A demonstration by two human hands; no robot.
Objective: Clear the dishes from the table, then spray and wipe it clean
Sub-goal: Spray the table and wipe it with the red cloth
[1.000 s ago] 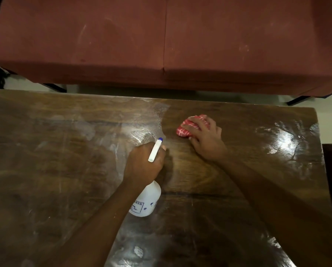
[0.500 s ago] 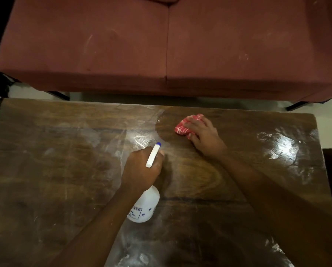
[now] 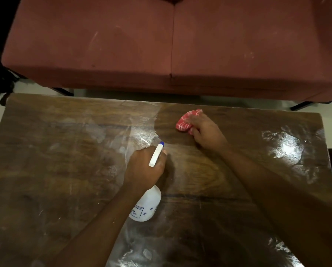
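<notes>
The left hand (image 3: 145,166) grips a white spray bottle (image 3: 147,205) near the middle of the wooden desk (image 3: 45,170). Its fingers (image 3: 162,162) are clenched round the bottle's neck. The blue-tipped nozzle (image 3: 161,144) points toward 12 o'clock. Whether the bottle's base touches the desk cannot be told.

At 1 o'clock from that hand, the right hand (image 3: 205,132) presses a bunched red-and-white cloth (image 3: 186,122) onto the desk near its far edge, fingers (image 3: 197,120) curled over the cloth and grasping it.

The wood around the cloth is dark. From there toward 9 o'clock the desk carries a whitish streaky film. At 3 o'clock a bright patch of glare lies among more white smears.

Beyond the far edge, at 12 o'clock, stands a dark red sofa (image 3: 161,45).
</notes>
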